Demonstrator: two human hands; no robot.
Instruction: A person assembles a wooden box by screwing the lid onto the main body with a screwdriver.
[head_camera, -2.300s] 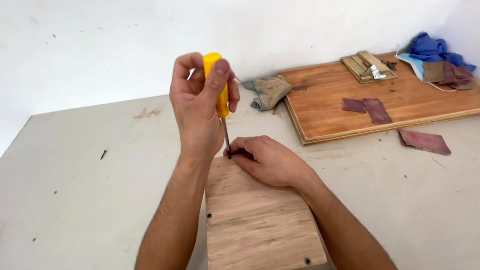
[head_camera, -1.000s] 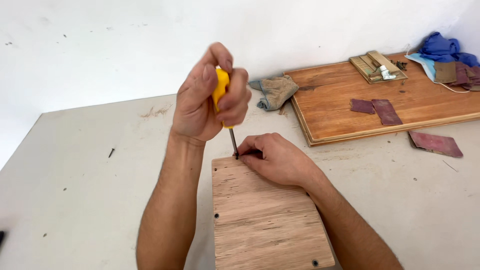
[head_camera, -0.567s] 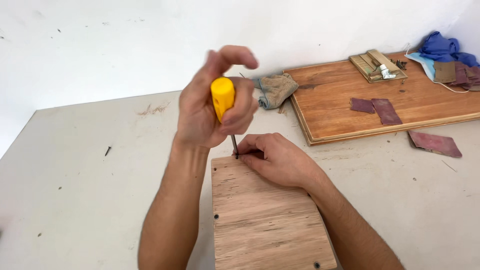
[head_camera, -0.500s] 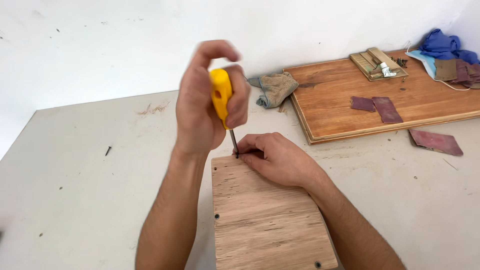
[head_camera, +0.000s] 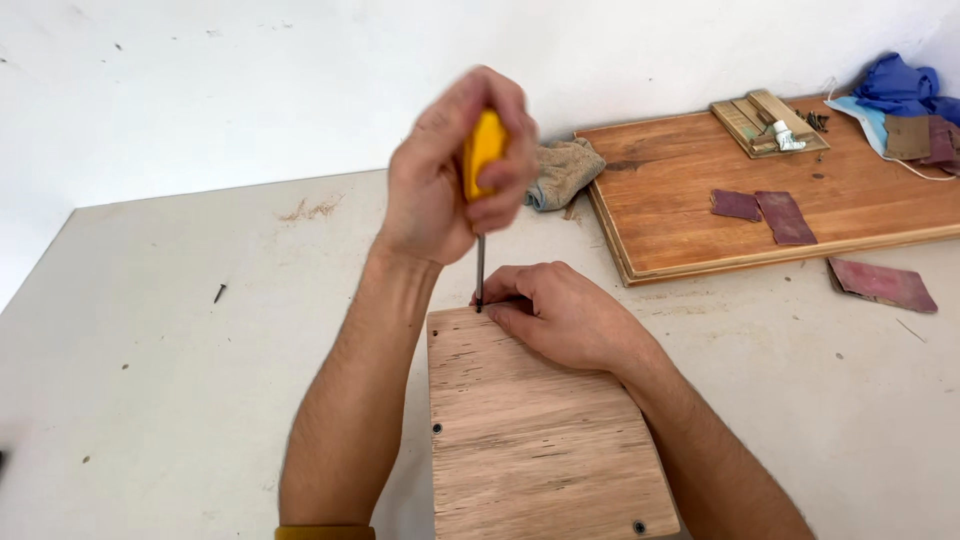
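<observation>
Matt raw-wood box (head_camera: 540, 440); screwdriver (head_camera: 480, 190), glossy yellow plastic, dark metal.

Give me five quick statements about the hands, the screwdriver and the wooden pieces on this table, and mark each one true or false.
1. The left hand grips a yellow-handled screwdriver. True.
2. The screwdriver's tip is at the near edge of the wooden box. False: it meets the far edge.
3. The right hand rests on the wooden box beside the tip. True.
4. The large wooden board lies bare. False: sandpaper pieces and small wood strips lie on it.
5. A loose screw lies on the table left of the arms. True.
</observation>
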